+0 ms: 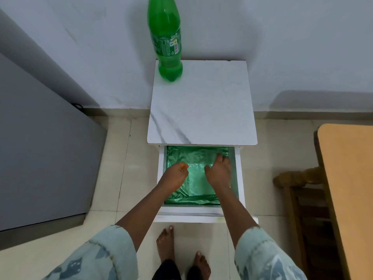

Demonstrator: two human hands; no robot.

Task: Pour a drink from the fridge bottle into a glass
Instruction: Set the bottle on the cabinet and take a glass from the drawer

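A green plastic soda bottle [165,37] stands upright on the back left corner of a white marble-look side table [201,110]. Its cap is cut off by the top of the view. Below the tabletop, the table's drawer [240,178] is pulled out and lined with green plastic sheet [191,154]. Both hands reach down into it. My left hand [176,174] has its fingers curled over the liner. My right hand [219,170] bends its fingers down near the back right. A pale, shiny patch [196,176] lies between the hands; I cannot tell whether it is a glass.
A grey fridge [44,150] stands closed at the left, close to the table. A wooden table edge [347,188] and a chair [298,195] are at the right. My bare feet [181,253] stand on pale floor tiles just before the drawer front.
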